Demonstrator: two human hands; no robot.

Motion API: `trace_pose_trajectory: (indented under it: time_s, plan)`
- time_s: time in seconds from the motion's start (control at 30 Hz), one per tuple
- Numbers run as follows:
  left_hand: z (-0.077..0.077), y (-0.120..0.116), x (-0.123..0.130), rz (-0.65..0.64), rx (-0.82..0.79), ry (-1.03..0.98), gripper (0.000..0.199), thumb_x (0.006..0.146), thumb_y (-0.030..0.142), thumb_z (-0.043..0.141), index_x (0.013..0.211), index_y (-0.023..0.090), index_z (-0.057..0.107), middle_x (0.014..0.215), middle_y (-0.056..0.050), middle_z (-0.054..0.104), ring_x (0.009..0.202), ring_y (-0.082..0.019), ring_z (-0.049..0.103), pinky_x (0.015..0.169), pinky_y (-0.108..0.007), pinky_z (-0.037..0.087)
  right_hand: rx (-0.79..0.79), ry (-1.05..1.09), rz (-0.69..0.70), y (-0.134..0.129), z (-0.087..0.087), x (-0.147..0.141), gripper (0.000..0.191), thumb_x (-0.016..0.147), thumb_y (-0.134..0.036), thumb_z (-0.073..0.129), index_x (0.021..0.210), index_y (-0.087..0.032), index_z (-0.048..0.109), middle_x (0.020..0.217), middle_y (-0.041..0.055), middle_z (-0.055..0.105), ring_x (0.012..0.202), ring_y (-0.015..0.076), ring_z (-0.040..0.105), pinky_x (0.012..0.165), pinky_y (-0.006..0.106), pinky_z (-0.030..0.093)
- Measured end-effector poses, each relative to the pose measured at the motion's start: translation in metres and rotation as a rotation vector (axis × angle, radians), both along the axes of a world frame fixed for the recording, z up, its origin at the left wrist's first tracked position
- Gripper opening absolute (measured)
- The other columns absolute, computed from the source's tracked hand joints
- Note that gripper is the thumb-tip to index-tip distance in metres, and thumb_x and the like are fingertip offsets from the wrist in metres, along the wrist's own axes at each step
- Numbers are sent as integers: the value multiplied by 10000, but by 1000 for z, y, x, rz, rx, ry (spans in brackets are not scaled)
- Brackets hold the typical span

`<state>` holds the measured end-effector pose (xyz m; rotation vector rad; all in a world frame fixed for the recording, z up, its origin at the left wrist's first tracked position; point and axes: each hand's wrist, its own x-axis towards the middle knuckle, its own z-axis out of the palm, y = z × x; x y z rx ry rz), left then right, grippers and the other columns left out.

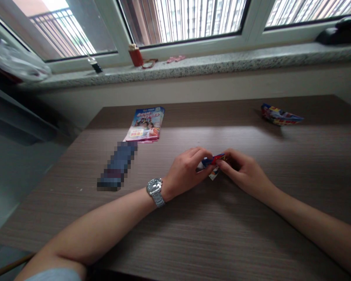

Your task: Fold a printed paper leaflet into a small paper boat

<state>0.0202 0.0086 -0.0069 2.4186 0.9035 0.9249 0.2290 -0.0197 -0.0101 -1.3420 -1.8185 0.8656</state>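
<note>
A small folded piece of colourful printed paper [214, 160], blue and red with a pale corner pointing down, is held between both hands above the table. My left hand [190, 168], with a silver watch on its wrist, pinches the paper's left side. At the right side, the thumb and fingers of my right hand [244, 169] close on the same paper. My fingers cover much of it. Farther back on the right, a folded paper shape [280, 116] with similar print rests on the table. A stack of printed flyers [146, 124] lies at the back left.
A dark, pixelated flat object [117, 166] lies on the brown table [175, 242], left of my hands. Along the granite windowsill [216, 64] stand a red container [135, 55], a small black-and-clear item [94, 64] and pink pieces [176, 59].
</note>
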Motion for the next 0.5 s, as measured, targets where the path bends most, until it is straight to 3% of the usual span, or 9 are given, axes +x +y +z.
trace_pose_trajectory:
  time_s: [0.27, 0.5]
  plan:
    - [0, -1, 0, 30, -87, -11, 81, 941, 251, 618, 975, 178, 630, 950, -49, 681, 871, -158, 643, 773, -274, 507, 22, 27, 2, -1, 3, -1, 146, 943, -340, 584, 946, -211, 651, 757, 0, 673, 659, 155, 614, 608, 281, 459]
    - [0, -1, 0, 20, -94, -35, 68, 944, 235, 613, 970, 173, 622, 937, -42, 673, 839, -142, 635, 747, -261, 505, 15, 92, -34, 0, -1, 1, 244, 927, -432, 635, 1063, -229, 632, 829, 1, 700, 674, 149, 653, 602, 270, 492]
